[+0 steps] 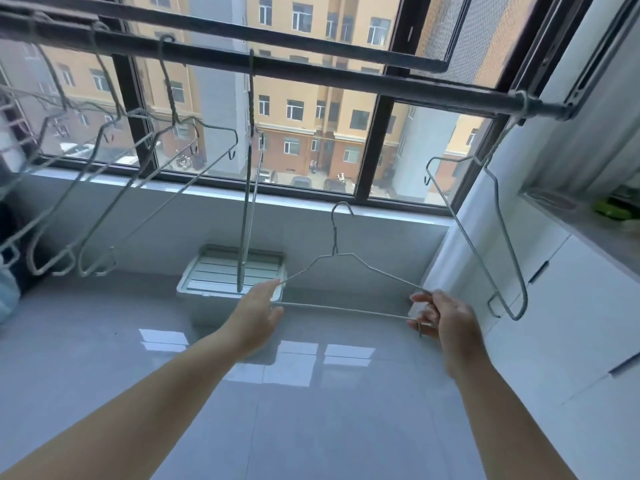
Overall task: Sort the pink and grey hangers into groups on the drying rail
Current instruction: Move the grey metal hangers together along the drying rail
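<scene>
I hold a grey wire hanger (341, 258) level below the drying rail (311, 76), its hook pointing up and free of the rail. My left hand (258, 311) grips its left end and my right hand (441, 315) pinches its right end. Several grey hangers (162, 188) hang from the left part of the rail, one more (247, 202) hangs edge-on at the middle, and another grey hanger (485, 237) hangs at the rail's right end. No pink hanger is in view.
A white lidded bin (225, 275) stands on the glossy tiled floor under the window sill (311, 206). White cabinets (554, 289) line the right side. Dark objects sit at the far left edge.
</scene>
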`<control>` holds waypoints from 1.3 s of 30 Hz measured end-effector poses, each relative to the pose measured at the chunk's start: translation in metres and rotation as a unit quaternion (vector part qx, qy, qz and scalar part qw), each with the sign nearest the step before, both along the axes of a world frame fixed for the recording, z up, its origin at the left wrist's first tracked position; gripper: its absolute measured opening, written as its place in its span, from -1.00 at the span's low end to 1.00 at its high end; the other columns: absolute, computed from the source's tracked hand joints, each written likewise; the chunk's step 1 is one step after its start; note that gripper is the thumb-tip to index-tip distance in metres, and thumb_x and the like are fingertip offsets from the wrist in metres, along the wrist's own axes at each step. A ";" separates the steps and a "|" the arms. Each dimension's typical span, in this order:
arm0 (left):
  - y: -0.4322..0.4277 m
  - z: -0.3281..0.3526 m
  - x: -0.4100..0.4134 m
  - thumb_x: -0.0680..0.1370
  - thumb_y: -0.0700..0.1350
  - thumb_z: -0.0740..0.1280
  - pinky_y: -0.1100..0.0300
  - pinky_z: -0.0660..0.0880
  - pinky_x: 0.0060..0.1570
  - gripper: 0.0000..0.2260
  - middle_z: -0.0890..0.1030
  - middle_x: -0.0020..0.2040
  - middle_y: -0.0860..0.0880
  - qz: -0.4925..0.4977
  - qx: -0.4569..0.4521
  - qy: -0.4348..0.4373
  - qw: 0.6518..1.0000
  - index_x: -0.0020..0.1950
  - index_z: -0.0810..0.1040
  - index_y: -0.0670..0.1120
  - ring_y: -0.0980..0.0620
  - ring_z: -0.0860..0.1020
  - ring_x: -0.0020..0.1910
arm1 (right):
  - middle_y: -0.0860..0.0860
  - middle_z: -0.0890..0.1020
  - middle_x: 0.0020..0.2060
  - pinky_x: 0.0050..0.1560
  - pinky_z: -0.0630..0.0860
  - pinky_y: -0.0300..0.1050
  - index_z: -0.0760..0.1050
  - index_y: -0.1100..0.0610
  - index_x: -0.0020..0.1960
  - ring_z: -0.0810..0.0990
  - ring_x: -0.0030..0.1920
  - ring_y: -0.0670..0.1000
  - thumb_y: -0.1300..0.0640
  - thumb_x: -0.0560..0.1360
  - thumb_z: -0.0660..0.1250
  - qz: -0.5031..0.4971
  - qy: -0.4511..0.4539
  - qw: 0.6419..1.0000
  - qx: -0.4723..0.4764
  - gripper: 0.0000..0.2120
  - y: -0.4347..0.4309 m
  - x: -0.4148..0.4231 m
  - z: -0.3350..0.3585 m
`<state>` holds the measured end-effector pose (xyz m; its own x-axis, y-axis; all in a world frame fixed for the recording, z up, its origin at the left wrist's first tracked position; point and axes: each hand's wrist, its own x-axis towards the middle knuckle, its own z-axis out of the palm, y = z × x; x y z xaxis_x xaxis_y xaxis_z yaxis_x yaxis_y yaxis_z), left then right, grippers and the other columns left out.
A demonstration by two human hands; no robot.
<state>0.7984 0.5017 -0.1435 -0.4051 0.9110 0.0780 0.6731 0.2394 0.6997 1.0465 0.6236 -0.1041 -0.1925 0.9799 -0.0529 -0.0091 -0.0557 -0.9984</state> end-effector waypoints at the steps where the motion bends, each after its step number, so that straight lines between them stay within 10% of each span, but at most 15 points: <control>1: -0.004 -0.007 -0.013 0.55 -0.19 0.20 0.16 0.08 0.39 -0.53 0.26 0.44 -0.11 0.007 -0.023 0.017 1.000 0.44 0.17 -0.13 -0.05 0.20 0.43 | -0.14 0.29 -0.64 -0.24 0.50 -0.03 0.51 0.27 -0.19 0.39 -0.60 -0.14 0.18 0.59 0.05 0.007 0.001 1.000 -0.007 -0.67 -0.005 0.004 -0.005; 10: -0.040 -0.024 -0.075 0.54 -0.04 0.25 0.01 0.19 0.39 -0.55 0.31 0.43 -0.06 -0.027 -0.166 0.057 0.984 0.41 0.25 -0.03 -0.06 0.24 0.41 | 0.05 0.26 -0.54 -0.45 0.51 -0.17 0.54 0.18 -0.36 0.34 -0.55 -0.04 0.14 0.50 0.15 0.093 0.053 0.994 -0.038 -0.67 -0.021 0.034 -0.013; 14: -0.067 -0.021 -0.082 0.58 -0.19 0.17 0.26 0.42 -0.10 -0.83 0.57 -0.17 -0.06 -0.074 -0.127 -0.102 0.984 -0.12 0.52 -0.04 -0.03 0.51 -0.12 | -0.03 0.40 -0.60 -0.51 0.46 -0.27 0.52 0.12 -0.40 0.38 -0.56 -0.08 0.11 0.47 0.17 0.041 0.109 0.991 -0.073 -0.69 -0.026 0.039 -0.014; 18: -0.076 -0.010 -0.083 0.56 -0.23 0.18 0.27 0.29 -0.30 -0.75 0.45 -0.37 0.01 -0.078 -0.110 -0.087 0.987 -0.24 0.53 0.01 0.05 0.37 -0.35 | 0.12 0.56 -0.17 -0.23 0.46 -0.10 0.50 0.13 -0.06 0.56 -0.24 0.03 0.08 0.52 0.23 -0.152 -0.089 0.984 -0.020 -0.87 -0.030 0.028 -0.025; 23: -0.067 -0.002 -0.044 0.57 -0.26 0.12 0.31 0.28 -0.30 -0.68 0.48 -0.32 0.05 -0.108 -0.115 -0.148 0.976 -0.19 0.54 0.09 0.03 0.36 -0.31 | 0.31 0.28 0.30 0.33 0.22 0.13 0.24 0.31 0.32 0.26 0.31 0.30 0.21 0.45 0.31 -0.197 -0.317 0.927 0.038 -0.50 -0.083 -0.006 -0.041; 30: -0.037 0.010 0.031 0.53 -0.39 -0.02 0.30 0.22 -0.44 -0.63 0.43 -0.35 0.00 -0.054 -0.044 -0.317 0.946 0.09 0.52 -0.16 0.09 0.29 -0.42 | -0.06 0.37 0.26 0.29 0.17 -0.36 0.23 0.08 0.36 0.32 0.29 -0.11 0.05 0.53 0.24 0.199 -0.340 0.910 0.126 -0.56 -0.202 -0.081 -0.056; 39: -0.039 0.061 0.054 0.58 -0.35 0.02 0.39 0.29 -0.47 -0.69 0.44 -0.32 0.00 -0.052 0.092 -0.475 0.874 -0.02 0.48 -0.04 0.16 0.34 -0.44 | -0.14 0.41 0.05 -0.08 0.37 -0.50 0.44 0.03 0.14 0.46 -0.14 -0.30 0.10 0.55 0.19 0.035 -0.301 0.916 0.263 -0.81 -0.206 -0.104 -0.022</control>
<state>0.8525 0.4625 -0.0828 -0.2827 0.9541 -0.0987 -0.2199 0.0357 0.9749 0.9429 0.4175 -0.1263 -0.3465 0.8868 0.3058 0.5377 0.4549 -0.7099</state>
